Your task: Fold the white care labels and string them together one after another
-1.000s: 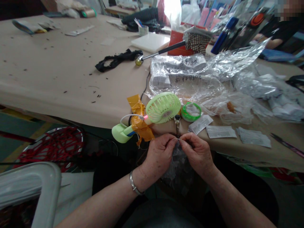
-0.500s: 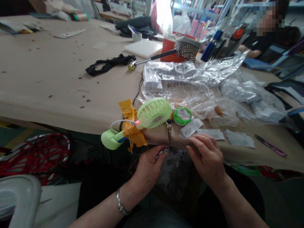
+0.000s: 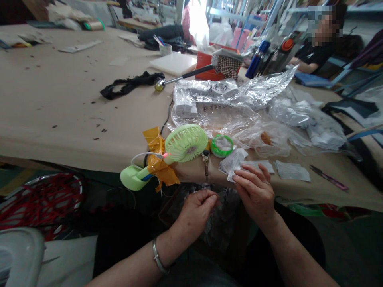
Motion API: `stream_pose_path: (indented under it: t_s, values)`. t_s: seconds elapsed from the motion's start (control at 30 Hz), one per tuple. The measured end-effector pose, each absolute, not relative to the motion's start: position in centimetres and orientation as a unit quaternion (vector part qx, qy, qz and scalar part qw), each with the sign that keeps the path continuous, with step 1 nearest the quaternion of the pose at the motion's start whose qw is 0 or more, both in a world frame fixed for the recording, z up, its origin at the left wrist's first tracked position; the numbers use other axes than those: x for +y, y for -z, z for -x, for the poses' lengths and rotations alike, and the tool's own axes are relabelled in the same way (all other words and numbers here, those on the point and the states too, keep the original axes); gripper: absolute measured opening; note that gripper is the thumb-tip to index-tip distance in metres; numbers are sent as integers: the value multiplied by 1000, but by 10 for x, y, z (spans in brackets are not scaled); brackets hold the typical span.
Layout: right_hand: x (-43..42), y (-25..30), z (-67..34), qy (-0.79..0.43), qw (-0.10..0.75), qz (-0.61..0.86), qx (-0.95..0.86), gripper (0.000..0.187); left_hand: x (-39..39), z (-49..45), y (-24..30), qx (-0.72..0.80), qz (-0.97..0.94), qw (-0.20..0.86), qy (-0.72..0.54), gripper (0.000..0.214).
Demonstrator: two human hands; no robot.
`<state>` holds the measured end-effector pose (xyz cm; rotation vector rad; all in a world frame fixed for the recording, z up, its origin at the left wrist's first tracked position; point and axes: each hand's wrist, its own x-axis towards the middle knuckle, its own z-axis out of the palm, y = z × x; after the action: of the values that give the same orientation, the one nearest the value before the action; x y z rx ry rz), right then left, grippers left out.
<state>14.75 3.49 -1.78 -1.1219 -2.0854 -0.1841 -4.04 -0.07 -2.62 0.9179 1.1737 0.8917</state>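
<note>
My left hand (image 3: 199, 209) is closed in a pinch in front of the table edge, above a bin of crumpled scraps (image 3: 224, 223). Whatever its fingertips hold is hidden. My right hand (image 3: 257, 189) has its fingertips on a white paper label (image 3: 233, 172), which sticks out from a small fanned pile of labels (image 3: 235, 156) toward the edge. A thin tool like a soldering iron (image 3: 206, 165) points downward at the table edge between my hands. Right behind it stands a round green tub (image 3: 222, 146) with white stuff inside.
A light green fan (image 3: 187, 143) is taped to the edge on the left. More labels (image 3: 292, 170) and purple-handled tweezers (image 3: 329, 177) lie to the right. Clear plastic bags (image 3: 221, 113) with label stacks spread behind. Another person (image 3: 318, 52) sits at the far right.
The view has swung slightly right. My left hand has drawn away from the thin tool's tip. My right fingers have moved onto the pile, and one label now juts out of it.
</note>
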Motion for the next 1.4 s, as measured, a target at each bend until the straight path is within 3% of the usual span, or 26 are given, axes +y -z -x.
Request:
stream_pose_path:
  t_s: [0.1,0.2,0.37,0.5,0.63,0.73,1.07,1.27,1.4]
  values:
    - [19,15,-145,28,397,393,-829,19,3,27,16,412,-227,792,-390,23]
    - [-3,14,-140,-21,379,363,-851,20,8,16,11,318,-114,849,-406,26]
    - [-13,15,-148,-22,352,369,-860,27,13,6,9,365,-107,829,-411,11]
    - [11,15,-172,69,325,481,-811,39,12,5,5,430,-151,812,-364,12]
    - [29,18,-186,126,248,531,-800,30,8,5,4,468,-156,798,-346,12]
    - [31,23,-189,138,273,514,-801,22,6,4,5,474,-160,798,-335,12]
    - [23,21,-190,50,429,457,-778,20,8,5,5,444,-162,828,-300,15]
    - [-4,16,-159,-50,377,307,-872,14,11,10,5,341,-137,867,-336,12]
    - [-11,21,-149,-58,342,292,-891,13,9,13,10,327,-119,870,-350,10]
